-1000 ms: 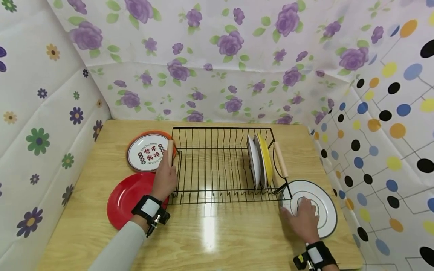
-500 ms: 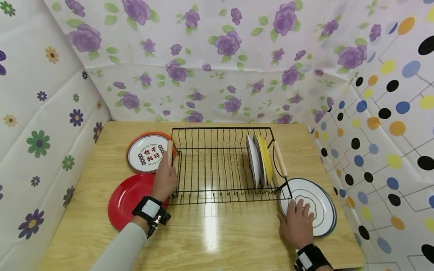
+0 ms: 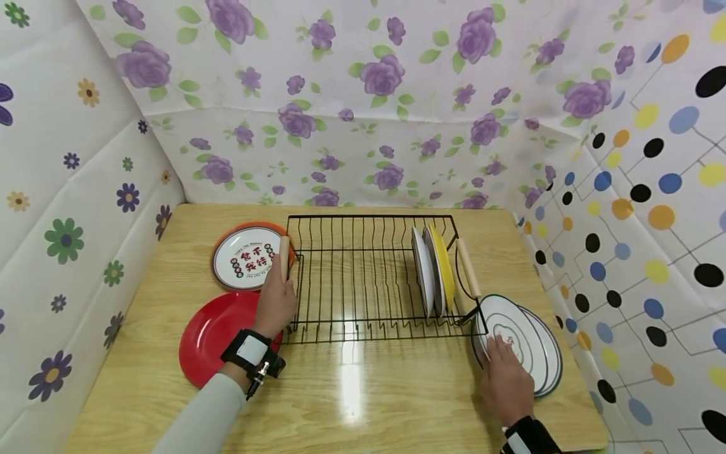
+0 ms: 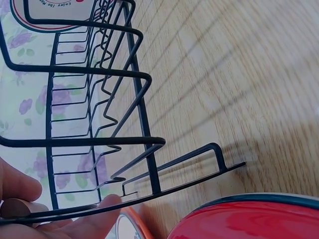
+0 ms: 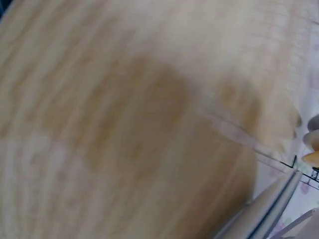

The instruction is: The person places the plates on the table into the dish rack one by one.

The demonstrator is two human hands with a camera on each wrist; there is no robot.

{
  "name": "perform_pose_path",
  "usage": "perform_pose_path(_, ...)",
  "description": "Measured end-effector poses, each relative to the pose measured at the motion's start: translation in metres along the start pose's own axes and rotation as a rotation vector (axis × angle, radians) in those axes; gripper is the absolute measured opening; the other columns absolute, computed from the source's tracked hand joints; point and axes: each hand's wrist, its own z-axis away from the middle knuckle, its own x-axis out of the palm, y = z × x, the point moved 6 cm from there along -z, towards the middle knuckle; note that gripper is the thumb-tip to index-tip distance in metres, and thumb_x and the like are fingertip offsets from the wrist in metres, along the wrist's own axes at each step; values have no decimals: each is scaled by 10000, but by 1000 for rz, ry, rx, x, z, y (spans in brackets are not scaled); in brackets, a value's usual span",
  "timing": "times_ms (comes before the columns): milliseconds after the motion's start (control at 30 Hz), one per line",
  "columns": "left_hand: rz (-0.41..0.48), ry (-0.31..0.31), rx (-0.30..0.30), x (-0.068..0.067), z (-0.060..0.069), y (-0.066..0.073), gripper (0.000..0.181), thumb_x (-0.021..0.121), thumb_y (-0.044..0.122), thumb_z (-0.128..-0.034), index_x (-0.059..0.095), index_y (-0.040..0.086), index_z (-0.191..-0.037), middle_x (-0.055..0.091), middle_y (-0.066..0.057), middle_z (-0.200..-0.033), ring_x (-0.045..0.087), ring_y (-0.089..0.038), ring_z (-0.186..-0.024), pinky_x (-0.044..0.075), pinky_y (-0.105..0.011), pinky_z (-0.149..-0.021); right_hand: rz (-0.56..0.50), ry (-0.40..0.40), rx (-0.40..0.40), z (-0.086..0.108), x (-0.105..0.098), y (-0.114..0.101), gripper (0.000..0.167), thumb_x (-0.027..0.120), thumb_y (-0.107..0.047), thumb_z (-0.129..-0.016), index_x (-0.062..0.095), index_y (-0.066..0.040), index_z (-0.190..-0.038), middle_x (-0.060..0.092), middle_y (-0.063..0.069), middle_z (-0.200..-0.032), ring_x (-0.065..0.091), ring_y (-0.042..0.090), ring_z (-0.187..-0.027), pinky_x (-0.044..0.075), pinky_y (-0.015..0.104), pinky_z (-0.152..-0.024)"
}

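Note:
My left hand [image 3: 276, 306] grips the left wooden handle [image 3: 285, 247] of a black wire dish rack [image 3: 371, 216]; its fingers [image 4: 102, 216] show beside the wire frame in the left wrist view. At the right, my right hand [image 3: 507, 384] holds the near edge of a white plate [image 3: 526, 343] with grey rings, fingers on its face and thumb hidden. That plate is slightly tilted and partly covers another dark-rimmed white plate [image 3: 554, 362] on the table. In the blurred right wrist view, plate edges [image 5: 271, 211] appear low at the right.
White plates [image 3: 422, 271] and a yellow plate [image 3: 445, 268] stand upright at the rack's right end. Left of the rack, a white plate with red characters [image 3: 234, 253] lies over an orange-rimmed plate [image 3: 249, 225]. A red plate [image 3: 212, 343] lies nearer on the wooden table [image 3: 397, 391].
The right hand has moved to the plate's near edge and taken hold of it. The upper plate has shifted left and tilted, showing the one beneath. The left hand stays on the handle.

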Motion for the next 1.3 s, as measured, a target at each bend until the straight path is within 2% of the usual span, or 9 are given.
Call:
perform_pose_path(100,-5,3,13,-1,0,2,700,347,84,-1114,-68,89,-1677,44,-212,-1754,92,-397,-1621,217,-598,-1282,-3,98,2,-3,-8,5,336,764,-6,-827,698,31,-1154,748,267,-1165,750,466,-877,567,551,-545)
perform_pose_path(200,-11,4,20,-1,-1,4,709,356,74,-1110,-69,86,-1677,52,-223,-1751,118,-401,-1615,242,-596,-1273,13,130,16,-8,-15,14,331,720,78,-763,678,9,-1083,774,229,-1068,714,375,-664,462,452,-396)
perform_pose_path(333,-38,7,11,-4,-2,4,710,351,78,-1111,-79,89,-1676,61,-229,-1748,138,-403,-1610,255,-589,-1271,23,184,21,-24,-30,29,332,679,140,-723,652,15,-1029,756,226,-951,596,307,-490,362,392,-334)
perform_pose_path(433,-59,9,4,-6,-2,4,703,342,92,-1115,-83,89,-1676,62,-231,-1748,136,-408,-1611,248,-589,-1274,15,257,-14,-44,-45,36,323,638,154,-737,666,32,-1035,772,240,-981,652,375,-536,387,444,-336)
perform_pose_path(567,-51,13,15,-8,-2,3,706,343,87,-1114,-85,89,-1675,67,-230,-1747,148,-412,-1606,263,-594,-1267,-14,351,-97,-77,-62,32,355,577,138,-779,707,32,-1092,772,239,-1105,758,444,-813,465,522,-413)
perform_pose_path(733,-51,15,33,-7,-3,2,711,345,73,-1110,-89,86,-1673,60,-227,-1749,145,-415,-1607,253,-595,-1271,-121,423,-219,-119,-82,6,427,518,114,-812,746,30,-1163,766,218,-1167,755,449,-1005,570,575,-612)
perform_pose_path(933,-59,-5,4,-4,-2,0,707,342,99,-1117,-92,103,-1676,49,-222,-1752,129,-418,-1611,238,-597,-1275,-186,402,-442,-155,-94,-38,432,503,89,-826,753,19,-1171,767,213,-1167,757,429,-1044,604,569,-786)
perform_pose_path(1100,-61,-2,-5,-2,-1,-1,698,339,108,-1121,-81,100,-1678,49,-220,-1753,125,-415,-1613,234,-593,-1279,-248,382,-676,-173,-101,-83,429,554,147,-776,764,36,-1134,769,217,-1153,764,424,-1025,617,528,-828)
perform_pose_path(1300,-6,4,-26,-1,1,-1,706,349,112,-1118,-76,133,-1682,34,-186,-1762,131,-395,-1615,271,-591,-1263,-266,356,-915,-180,-103,-132,358,482,75,-947,767,25,-1158,777,187,-1173,763,359,-1059,616,464,-873)
